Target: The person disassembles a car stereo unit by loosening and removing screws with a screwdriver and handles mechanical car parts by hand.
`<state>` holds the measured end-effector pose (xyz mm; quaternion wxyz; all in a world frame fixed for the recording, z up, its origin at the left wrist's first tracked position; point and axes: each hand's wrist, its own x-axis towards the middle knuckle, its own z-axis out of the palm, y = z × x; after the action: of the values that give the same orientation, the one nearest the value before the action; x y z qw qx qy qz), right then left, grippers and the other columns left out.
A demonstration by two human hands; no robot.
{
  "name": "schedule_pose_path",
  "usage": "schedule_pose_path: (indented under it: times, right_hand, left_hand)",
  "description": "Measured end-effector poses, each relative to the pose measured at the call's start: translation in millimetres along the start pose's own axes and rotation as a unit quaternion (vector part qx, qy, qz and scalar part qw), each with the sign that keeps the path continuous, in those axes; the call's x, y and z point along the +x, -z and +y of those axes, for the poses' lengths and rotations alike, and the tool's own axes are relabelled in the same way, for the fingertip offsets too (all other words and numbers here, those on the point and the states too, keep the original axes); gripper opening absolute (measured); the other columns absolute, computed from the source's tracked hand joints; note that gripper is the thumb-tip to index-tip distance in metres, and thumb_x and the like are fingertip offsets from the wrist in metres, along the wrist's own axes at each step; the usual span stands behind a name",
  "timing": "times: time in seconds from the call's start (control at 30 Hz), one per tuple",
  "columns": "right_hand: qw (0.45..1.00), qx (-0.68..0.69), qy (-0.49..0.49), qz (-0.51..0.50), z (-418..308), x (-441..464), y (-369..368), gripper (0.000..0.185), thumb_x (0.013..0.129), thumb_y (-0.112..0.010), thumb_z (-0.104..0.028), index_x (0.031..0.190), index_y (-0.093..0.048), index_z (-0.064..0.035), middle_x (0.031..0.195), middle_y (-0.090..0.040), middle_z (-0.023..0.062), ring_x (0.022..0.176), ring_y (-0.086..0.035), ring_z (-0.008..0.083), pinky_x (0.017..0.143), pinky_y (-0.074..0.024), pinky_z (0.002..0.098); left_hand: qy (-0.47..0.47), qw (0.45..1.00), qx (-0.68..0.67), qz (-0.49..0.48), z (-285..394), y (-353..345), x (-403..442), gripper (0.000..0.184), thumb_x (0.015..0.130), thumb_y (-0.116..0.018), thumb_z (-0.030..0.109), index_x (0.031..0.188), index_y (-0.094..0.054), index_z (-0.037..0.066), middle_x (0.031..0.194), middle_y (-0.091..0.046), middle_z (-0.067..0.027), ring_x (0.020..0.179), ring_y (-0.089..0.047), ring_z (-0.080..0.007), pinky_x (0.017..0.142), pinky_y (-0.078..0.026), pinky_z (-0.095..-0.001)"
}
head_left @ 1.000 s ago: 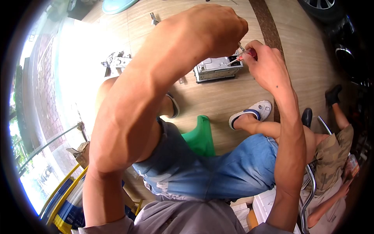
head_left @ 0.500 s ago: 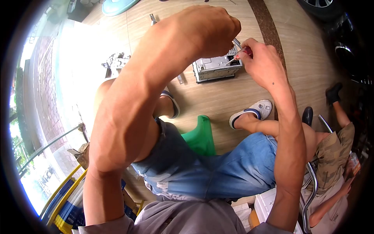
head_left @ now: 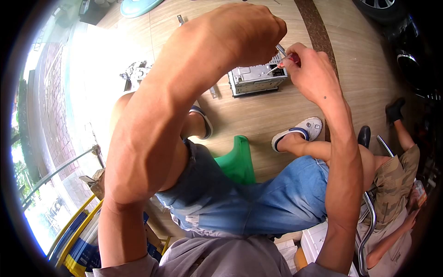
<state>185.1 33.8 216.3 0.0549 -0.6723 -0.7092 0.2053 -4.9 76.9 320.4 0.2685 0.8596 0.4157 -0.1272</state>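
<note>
On the floor ahead lies a silver metal box (head_left: 258, 79) that looks like a car stereo unit, with vent slots and a socket on its top. My right hand (head_left: 310, 69) is closed around a screwdriver (head_left: 290, 58) with a red handle. Its shaft slants down to the left, and the tip is at the box's top. My left hand (head_left: 258, 30) is bent over the far side of the box with its fingers curled. A metal rod-like piece (head_left: 280, 48) sticks out by that hand; the rest of it is hidden, as are most of the fingers.
A green plastic stool (head_left: 240, 161) stands between my legs. Metal brackets (head_left: 137, 73) lie to the left, and a thin strip (head_left: 213, 92) lies beside the box. At right another person (head_left: 392, 221) sits near a bent chrome tube (head_left: 369, 221). A vehicle wheel (head_left: 376, 4) is at the upper right.
Both hands have shifted very slightly upward, and the screwdriver's handle has moved a little with the right hand. The metal box stays in place.
</note>
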Motion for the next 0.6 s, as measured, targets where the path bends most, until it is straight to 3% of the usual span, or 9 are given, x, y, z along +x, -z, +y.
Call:
schedule_pose_path:
  times: [0.07,0.17,0.37,0.5,0.57,0.6]
  right_hand:
    - [1.000,0.013,0.008,0.001,0.1,0.2,0.5,0.023,0.094,-0.062,-0.016,0.107,-0.070,0.0016,0.095,-0.072,0.0297,0.095,-0.069,0.0489,0.089,-0.0552,0.0556]
    - [1.000,0.002,-0.004,-0.002,-1.1,0.3,0.6,0.023,0.097,-0.065,-0.019,0.109,-0.071,0.0003,0.096,-0.073,0.0248,0.096,-0.069,0.0459,0.086,-0.0524,0.0504]
    - [1.000,-0.003,-0.005,-0.001,0.1,0.7,0.4,0.023,0.096,-0.065,-0.018,0.108,-0.071,0.0005,0.094,-0.073,0.0246,0.096,-0.069,0.0458,0.086,-0.0526,0.0502]
    - [1.000,-0.001,0.001,0.000,1.4,1.5,-0.3,0.024,0.096,-0.065,-0.018,0.109,-0.071,0.0008,0.096,-0.073,0.0246,0.096,-0.069,0.0461,0.086,-0.0527,0.0502]
    - [1.000,0.001,-0.004,0.001,1.4,0.9,-0.2,0.024,0.096,-0.065,-0.019,0.109,-0.071,0.0009,0.097,-0.074,0.0245,0.096,-0.069,0.0461,0.086,-0.0526,0.0502]
    - [1.000,-0.001,-0.005,0.000,1.4,0.7,0.2,0.025,0.096,-0.065,-0.019,0.110,-0.071,0.0009,0.097,-0.074,0.0245,0.097,-0.069,0.0461,0.086,-0.0526,0.0502]
  left_hand:
    - [0.010,1.000,-0.001,-0.010,0.4,0.1,1.8,0.032,0.103,-0.045,0.008,0.124,-0.068,0.000,0.115,-0.075,-0.0186,0.109,-0.072,-0.0286,0.099,-0.056,-0.0407]
    - [0.019,1.000,0.006,-0.008,2.3,-0.5,3.8,0.031,0.103,-0.046,0.009,0.124,-0.067,0.000,0.115,-0.075,-0.0186,0.110,-0.071,-0.0291,0.100,-0.055,-0.0411]
    - [0.006,1.000,0.008,0.021,1.6,-5.0,-1.7,0.031,0.103,-0.047,0.010,0.124,-0.067,0.000,0.115,-0.075,-0.0185,0.111,-0.071,-0.0297,0.100,-0.055,-0.0416]
    - [0.127,0.990,-0.007,-0.059,32.1,15.0,8.4,0.030,0.104,-0.048,0.013,0.123,-0.068,0.000,0.114,-0.075,-0.0180,0.109,-0.072,-0.0286,0.099,-0.055,-0.0408]
    - [0.115,0.992,-0.047,-0.033,28.7,5.6,8.2,0.030,0.104,-0.048,0.013,0.122,-0.068,0.000,0.113,-0.075,-0.0177,0.108,-0.072,-0.0277,0.098,-0.056,-0.0404]
    - [0.058,0.996,-0.071,0.014,4.9,-24.8,10.9,0.029,0.104,-0.048,0.013,0.121,-0.068,0.000,0.112,-0.075,-0.0175,0.107,-0.072,-0.0272,0.098,-0.056,-0.0402]
